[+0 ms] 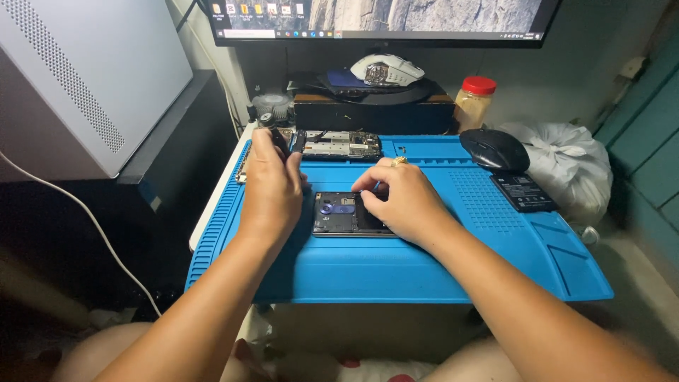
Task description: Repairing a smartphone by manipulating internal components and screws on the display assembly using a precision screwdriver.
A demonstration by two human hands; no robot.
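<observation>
A dark opened phone (338, 213) lies face down in the middle of a blue work mat (424, 262). My right hand (403, 200), a ring on one finger, rests on the phone's right half with fingertips pressing its upper edge. My left hand (270, 185) is closed around a thin dark tool (278, 141) that sticks up near the mat's far left, just left of the phone. A bare phone frame with circuit parts (339, 145) lies at the far edge of the mat.
A black mouse (494, 149) and a flat black battery (522, 192) sit at the mat's right. Behind are a monitor, a white mouse (387, 69) on a black stand, a red-lidded jar (474, 102), a white bag (569, 164). A white computer case (78, 71) stands left.
</observation>
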